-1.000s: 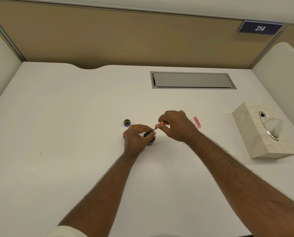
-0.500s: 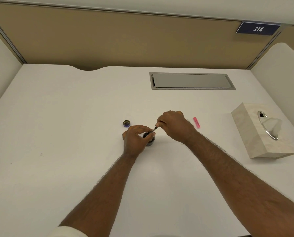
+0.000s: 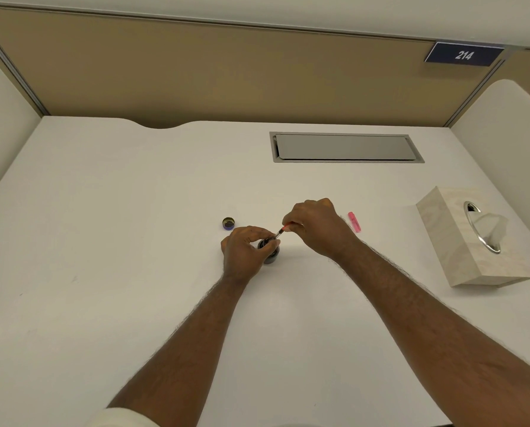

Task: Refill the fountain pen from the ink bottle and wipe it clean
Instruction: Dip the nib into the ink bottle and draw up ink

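- Our left hand [image 3: 245,252] wraps its fingers around the ink bottle [image 3: 270,251], which stands on the white desk [image 3: 134,241].
- Our right hand [image 3: 317,228] pinches the fountain pen [image 3: 281,232] between thumb and fingers; the pen is tilted, its lower end at the bottle mouth.
- The bottle cap [image 3: 228,223] lies just behind the left hand.
- A pink piece [image 3: 354,221] lies beside the right hand.
- The tissue box [image 3: 461,241] stands far right.
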Demonstrator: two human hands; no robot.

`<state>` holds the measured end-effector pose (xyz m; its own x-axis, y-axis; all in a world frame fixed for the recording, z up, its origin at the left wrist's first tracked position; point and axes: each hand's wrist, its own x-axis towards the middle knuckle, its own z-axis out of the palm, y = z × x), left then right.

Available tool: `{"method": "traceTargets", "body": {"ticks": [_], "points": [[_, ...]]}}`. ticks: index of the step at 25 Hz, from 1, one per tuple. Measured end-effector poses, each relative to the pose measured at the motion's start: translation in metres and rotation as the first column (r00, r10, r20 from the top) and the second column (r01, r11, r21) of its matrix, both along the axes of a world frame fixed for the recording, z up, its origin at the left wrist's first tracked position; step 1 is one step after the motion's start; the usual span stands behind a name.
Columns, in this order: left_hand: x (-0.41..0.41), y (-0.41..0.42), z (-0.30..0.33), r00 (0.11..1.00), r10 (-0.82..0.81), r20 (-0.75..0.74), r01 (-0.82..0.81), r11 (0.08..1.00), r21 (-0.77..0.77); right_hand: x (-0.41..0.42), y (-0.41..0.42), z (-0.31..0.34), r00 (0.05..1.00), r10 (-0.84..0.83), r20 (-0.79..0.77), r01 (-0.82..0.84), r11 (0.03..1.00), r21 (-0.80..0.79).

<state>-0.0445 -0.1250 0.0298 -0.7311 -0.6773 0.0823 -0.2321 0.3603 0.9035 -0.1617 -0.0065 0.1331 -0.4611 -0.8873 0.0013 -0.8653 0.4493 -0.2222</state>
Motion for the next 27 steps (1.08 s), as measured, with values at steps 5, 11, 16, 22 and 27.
{"method": "traceTargets", "body": {"ticks": [5, 11, 16, 22, 27], "points": [[0.0008, 0.0003, 0.0003, 1.0, 0.007, -0.003, -0.007, 1.0, 0.018, 0.0001, -0.0017, 0.002, 0.999, -0.025, 0.023, 0.024, 0.999, 0.045], [0.0009, -0.0006, -0.0012, 1.0, 0.002, -0.002, -0.002, 1.0, 0.014, 0.0004, 0.0025, -0.0006, 0.994, -0.026, 0.11, 0.036, 0.995, -0.094], [0.0, -0.0003, -0.0008, 1.0, -0.003, 0.003, 0.003, 1.0, 0.013, -0.0009, -0.0024, -0.0012, 0.996, -0.039, 0.078, 0.042, 0.998, -0.039], [0.0011, 0.0004, 0.0004, 1.0, 0.008, -0.015, -0.008, 1.0, 0.015, -0.0002, -0.0013, -0.0022, 0.986, -0.018, 0.163, 0.038, 0.992, -0.12], [0.0008, 0.0004, -0.0007, 1.0, 0.005, -0.012, -0.005, 1.0, 0.027, -0.0021, 0.0012, -0.0023, 0.986, 0.011, 0.165, 0.008, 0.994, -0.113]]}}
